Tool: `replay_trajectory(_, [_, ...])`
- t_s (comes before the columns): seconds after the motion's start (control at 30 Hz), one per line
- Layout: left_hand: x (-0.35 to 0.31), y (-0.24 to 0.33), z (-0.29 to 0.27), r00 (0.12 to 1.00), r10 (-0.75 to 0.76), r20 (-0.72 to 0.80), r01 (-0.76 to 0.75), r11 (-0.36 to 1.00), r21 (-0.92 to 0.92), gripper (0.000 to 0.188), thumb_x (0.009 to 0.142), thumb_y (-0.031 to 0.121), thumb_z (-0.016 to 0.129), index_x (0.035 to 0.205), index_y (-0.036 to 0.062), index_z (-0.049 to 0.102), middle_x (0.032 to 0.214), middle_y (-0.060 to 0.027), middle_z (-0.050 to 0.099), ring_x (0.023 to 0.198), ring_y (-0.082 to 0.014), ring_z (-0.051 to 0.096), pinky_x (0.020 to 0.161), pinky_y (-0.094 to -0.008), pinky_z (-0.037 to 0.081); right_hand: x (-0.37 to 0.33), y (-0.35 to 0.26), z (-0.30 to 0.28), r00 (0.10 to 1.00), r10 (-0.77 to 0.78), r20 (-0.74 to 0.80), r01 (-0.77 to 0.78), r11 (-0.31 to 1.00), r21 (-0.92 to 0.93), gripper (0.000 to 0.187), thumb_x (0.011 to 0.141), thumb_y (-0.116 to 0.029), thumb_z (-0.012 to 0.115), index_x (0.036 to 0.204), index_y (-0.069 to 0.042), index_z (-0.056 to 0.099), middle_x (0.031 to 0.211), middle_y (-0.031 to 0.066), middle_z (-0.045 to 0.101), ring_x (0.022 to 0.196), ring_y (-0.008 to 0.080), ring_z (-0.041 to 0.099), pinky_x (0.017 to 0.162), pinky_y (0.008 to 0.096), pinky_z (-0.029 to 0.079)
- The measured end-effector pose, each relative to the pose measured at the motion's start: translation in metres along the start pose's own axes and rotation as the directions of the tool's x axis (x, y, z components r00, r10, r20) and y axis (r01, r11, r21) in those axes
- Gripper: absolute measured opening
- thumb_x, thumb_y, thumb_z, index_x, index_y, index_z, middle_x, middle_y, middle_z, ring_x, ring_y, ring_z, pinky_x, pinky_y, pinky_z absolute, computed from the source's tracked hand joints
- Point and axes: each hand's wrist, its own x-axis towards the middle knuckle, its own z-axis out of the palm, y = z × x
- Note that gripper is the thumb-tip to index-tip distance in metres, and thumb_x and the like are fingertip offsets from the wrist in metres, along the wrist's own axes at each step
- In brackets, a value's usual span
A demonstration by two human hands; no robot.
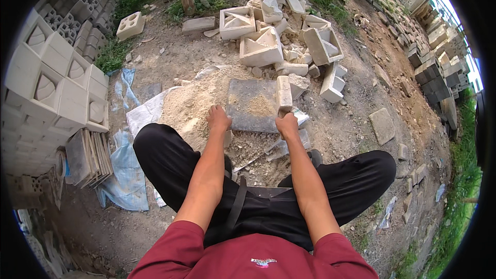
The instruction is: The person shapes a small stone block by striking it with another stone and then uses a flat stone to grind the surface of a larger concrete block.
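And there's the right hand (287,124), fingers wrapped round a pale block (284,92) by the dark slab (253,120); left hand (219,119) at the sand (183,102), finger hold impossible to tell.

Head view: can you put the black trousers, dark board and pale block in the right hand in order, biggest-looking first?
1. Black trousers
2. Dark board
3. Pale block, held in the right hand
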Motion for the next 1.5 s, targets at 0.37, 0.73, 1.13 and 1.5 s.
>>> replay_trajectory(0.37, [0.004, 0.007, 0.002, 0.999, -0.053, 0.014, 0.052, 0.998, 0.041, 0.058, 0.07, 0.015, 0.072, 0.121, 0.0007, 0.048, 0.126, -0.0128, 0.047, 0.126, -0.0296, 0.04, 0.099, -0.0469, 0.038, -0.017, -0.038, 0.019, 0.961, -0.128, 0.246, 0.139, 0.99, -0.028, 0.05, 0.069, -0.033, 0.069, 0.092, 0.011, 0.063, 0.096, 0.0326, 0.064, 0.096, 0.0413, 0.064, 0.083, 0.0429, 0.052])
replay_trajectory(0.73, [-0.001, 0.002, -0.006, 0.999, -0.039, 0.022, 0.038, 0.999, 0.015, 0.07, 0.068, 0.031, 0.081, 0.123, 0.0047, 0.047, 0.127, -0.0119, 0.045, 0.126, -0.0291, 0.04, 0.1, -0.0487, 0.035, -0.045, -0.052, 0.043, 0.974, -0.208, 0.086, 0.199, 0.975, 0.101, 0.049, 0.072, -0.029, 0.069, 0.097, 0.011, 0.06, 0.094, 0.0309, 0.065, 0.093, 0.0419, 0.064, 0.084, 0.0432, 0.051])
replay_trajectory(1.13, [0.003, -0.009, 0.009, 0.997, -0.072, -0.004, 0.072, 0.996, -0.051, 0.065, 0.066, 0.021, 0.078, 0.121, 0.0049, 0.049, 0.126, -0.0124, 0.046, 0.126, -0.0296, 0.039, 0.102, -0.0476, 0.034, -0.051, -0.083, 0.054, 0.977, -0.189, 0.094, 0.178, 0.978, 0.11, 0.049, 0.072, -0.03, 0.069, 0.098, 0.011, 0.063, 0.099, 0.0322, 0.063, 0.096, 0.0434, 0.063, 0.084, 0.0448, 0.051])
replay_trajectory(1.5, [0.003, -0.007, 0.003, 0.997, -0.079, -0.023, 0.078, 0.996, -0.046, 0.061, 0.065, 0.02, 0.077, 0.119, 0.0067, 0.052, 0.125, -0.0119, 0.047, 0.123, -0.0296, 0.042, 0.1, -0.0467, 0.035, -0.044, -0.107, 0.058, 0.963, -0.195, 0.187, 0.177, 0.978, 0.109, 0.047, 0.071, -0.031, 0.071, 0.092, 0.01, 0.064, 0.093, 0.0315, 0.065, 0.094, 0.0426, 0.064, 0.084, 0.046, 0.051])
